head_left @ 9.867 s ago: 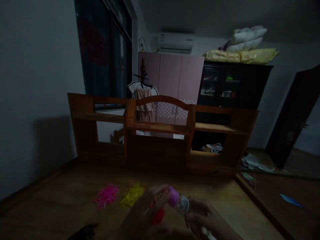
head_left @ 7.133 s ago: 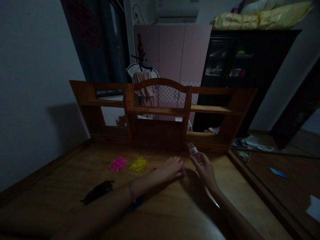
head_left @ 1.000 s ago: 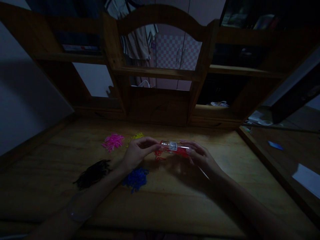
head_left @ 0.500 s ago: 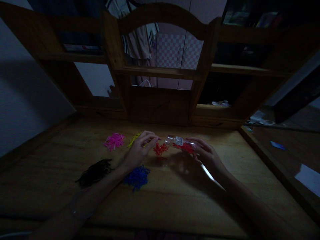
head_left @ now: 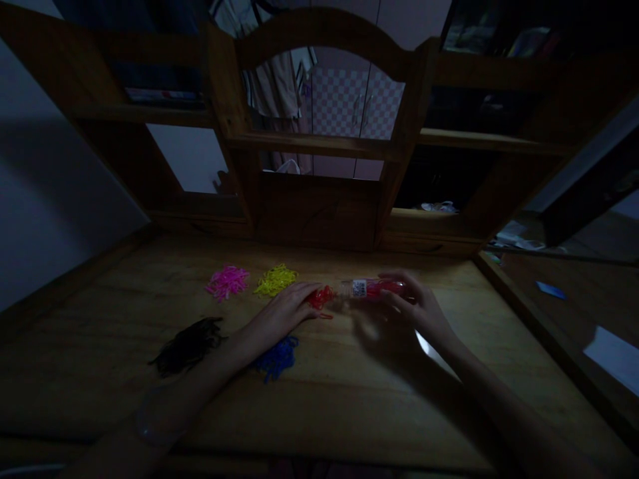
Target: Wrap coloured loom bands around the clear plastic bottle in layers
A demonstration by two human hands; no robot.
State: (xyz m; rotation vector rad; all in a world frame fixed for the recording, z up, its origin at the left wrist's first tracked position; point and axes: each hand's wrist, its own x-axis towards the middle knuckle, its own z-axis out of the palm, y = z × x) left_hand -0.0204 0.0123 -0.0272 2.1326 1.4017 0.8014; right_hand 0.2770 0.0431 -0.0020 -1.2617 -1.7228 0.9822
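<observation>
Right hand (head_left: 422,306): clamped around the base end of the bottle.
Left hand (head_left: 285,310): fingertips at the red pile (head_left: 322,297); pinching or not, cannot tell.
Bottle (head_left: 377,289): one, clear, about level between the hands, mouth toward the left, red strands inside.
Label (head_left: 359,288): one, white, print unreadable.
Piles: five, counting red; yellow pile (head_left: 277,280), pink pile (head_left: 227,282), black pile (head_left: 187,346), blue pile (head_left: 277,358).

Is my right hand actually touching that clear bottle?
Touching. The head view shows the right hand gripping one end of the clear bottle, fingers along its far side and thumb on its near side.
</observation>
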